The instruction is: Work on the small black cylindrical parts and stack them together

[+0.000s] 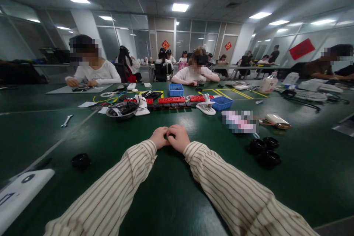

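My left hand (159, 137) and my right hand (178, 138) meet over the middle of the green table (171, 191), fingers curled inward. Between them shows a bit of a small black object (166, 136), mostly covered by the fingers, so its kind is unclear. Both hands are closed around it. To the right stand several glossy black round cup-like parts (269, 158). Another black round part (81, 161) lies to the left of my left forearm.
Ahead are red-and-black power strips (171, 100), a metal bowl of black cables (121, 110), a white clip stand (206, 105) and blue bins (176, 89). A wrench (66, 121) lies left, a white panel (24, 195) near left. People sit across the table.
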Action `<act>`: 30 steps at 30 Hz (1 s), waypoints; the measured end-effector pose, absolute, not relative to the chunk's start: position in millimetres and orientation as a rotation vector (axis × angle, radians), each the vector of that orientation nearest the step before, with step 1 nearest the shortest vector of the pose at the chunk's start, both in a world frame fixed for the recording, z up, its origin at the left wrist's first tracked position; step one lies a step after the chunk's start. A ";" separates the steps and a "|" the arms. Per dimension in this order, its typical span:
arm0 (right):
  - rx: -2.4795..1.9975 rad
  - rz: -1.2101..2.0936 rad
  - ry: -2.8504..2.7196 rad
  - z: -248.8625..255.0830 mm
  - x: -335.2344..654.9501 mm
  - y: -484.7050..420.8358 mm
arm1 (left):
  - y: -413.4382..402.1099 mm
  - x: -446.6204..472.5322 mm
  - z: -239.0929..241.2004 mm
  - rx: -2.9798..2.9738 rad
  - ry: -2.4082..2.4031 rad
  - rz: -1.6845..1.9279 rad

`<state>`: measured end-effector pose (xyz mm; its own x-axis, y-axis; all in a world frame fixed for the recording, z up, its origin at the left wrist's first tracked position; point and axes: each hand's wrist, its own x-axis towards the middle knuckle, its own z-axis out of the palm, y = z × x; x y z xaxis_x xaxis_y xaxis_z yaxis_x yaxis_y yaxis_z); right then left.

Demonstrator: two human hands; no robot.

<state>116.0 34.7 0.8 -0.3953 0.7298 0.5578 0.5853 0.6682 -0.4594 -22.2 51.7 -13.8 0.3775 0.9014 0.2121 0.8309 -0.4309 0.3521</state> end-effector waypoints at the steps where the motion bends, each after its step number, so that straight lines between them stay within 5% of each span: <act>1: -0.996 0.238 -2.134 1.8 116.1 33.5 | 52.2 -22.6 -14.1 2.451 1.548 0.552; 17: -1.337 0.177 -1.902 -1.0 113.0 34.9 | 30.8 5.0 -11.8 2.229 1.927 0.659; 30: -1.093 0.239 -2.107 4.5 116.8 33.5 | 47.5 -19.8 -6.9 2.238 1.407 0.608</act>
<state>116.8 33.5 4.5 -0.3646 0.7680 0.5266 0.6307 0.6197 -0.4671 -19.8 47.5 -6.9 0.3902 0.9104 0.1372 0.7240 -0.3955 0.5651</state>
